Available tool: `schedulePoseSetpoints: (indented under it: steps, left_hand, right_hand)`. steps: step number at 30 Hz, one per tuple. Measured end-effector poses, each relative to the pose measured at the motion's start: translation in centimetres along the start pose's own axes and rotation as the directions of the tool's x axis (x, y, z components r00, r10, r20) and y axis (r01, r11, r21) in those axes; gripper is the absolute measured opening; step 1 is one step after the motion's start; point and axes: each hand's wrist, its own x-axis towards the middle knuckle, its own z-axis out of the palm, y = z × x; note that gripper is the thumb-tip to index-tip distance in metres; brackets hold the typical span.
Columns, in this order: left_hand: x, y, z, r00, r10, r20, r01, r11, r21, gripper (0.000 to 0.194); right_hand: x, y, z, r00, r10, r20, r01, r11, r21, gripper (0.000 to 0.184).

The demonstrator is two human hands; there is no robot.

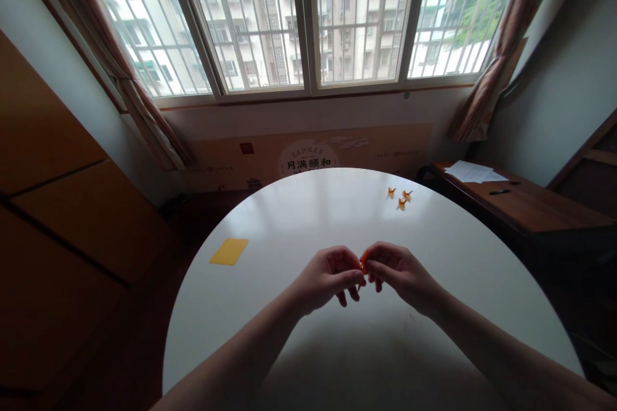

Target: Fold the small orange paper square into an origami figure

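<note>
Above the middle of the white round table, my left hand and my right hand meet at their fingertips. Between them they pinch a small orange piece of folded paper, mostly hidden by the fingers. Thumb and index finger of each hand are closed on it, while the other fingers curl below. Farther back on the right stand three small folded paper birds, one bird at the left, another at the right and a third nearest me.
A yellow square of paper lies flat on the table's left side. Beyond the table on the right is a brown wooden desk with white sheets on it. Barred windows and tied curtains are behind.
</note>
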Motion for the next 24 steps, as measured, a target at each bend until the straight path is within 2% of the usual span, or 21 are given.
schedulePoseSetpoints:
  steps: [10,16,19,24]
  left_hand:
    - [-0.12,-0.29,-0.1,0.993,0.097,-0.063,-0.083,0.978,0.193,0.028]
    - [-0.13,-0.38,-0.02,0.988,0.113,-0.107,-0.079,0.955,0.285,0.022]
    - [-0.04,-0.43,-0.05,0.989,0.101,-0.106,-0.071,0.964,0.255,0.025]
    - [0.18,-0.33,-0.12,0.998,0.031,-0.055,-0.025,0.994,0.109,0.035]
  right_hand:
    - [-0.04,0.3,-0.08,0.999,-0.032,-0.03,0.029,0.995,-0.097,0.018]
    - [0.07,0.62,-0.02,0.998,-0.016,-0.057,0.009,0.993,-0.121,0.02]
    - [0.02,0.52,0.0,0.998,-0.017,-0.056,0.009,0.992,-0.127,0.02]
    - [-0.01,0.25,0.05,0.999,-0.012,-0.032,0.009,0.996,-0.088,0.023]
